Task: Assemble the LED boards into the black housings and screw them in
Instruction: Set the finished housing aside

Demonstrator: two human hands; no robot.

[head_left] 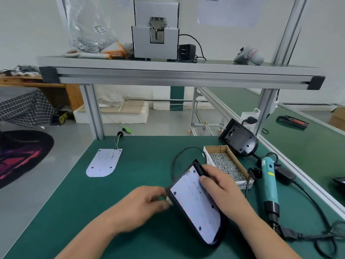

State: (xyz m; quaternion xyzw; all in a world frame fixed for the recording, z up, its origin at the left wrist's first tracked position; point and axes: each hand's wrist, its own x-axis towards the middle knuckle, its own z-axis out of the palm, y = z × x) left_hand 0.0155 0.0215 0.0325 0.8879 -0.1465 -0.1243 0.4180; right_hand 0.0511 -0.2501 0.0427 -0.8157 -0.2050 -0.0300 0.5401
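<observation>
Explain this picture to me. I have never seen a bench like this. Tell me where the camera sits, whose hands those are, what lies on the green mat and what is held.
This is a single view from a camera worn on a person's head, looking down at their own bare hands; there is no robot. The right hand grips a black housing by its right rim, with the thumb on the white LED board inside it. The left hand is at the housing's left rim, too blurred to tell whether it grips. On the green mat lie a second LED board with wires, a cardboard box of screws, an empty housing beyond the box, and a teal electric screwdriver. A grey machine stands on the shelf above.
</observation>
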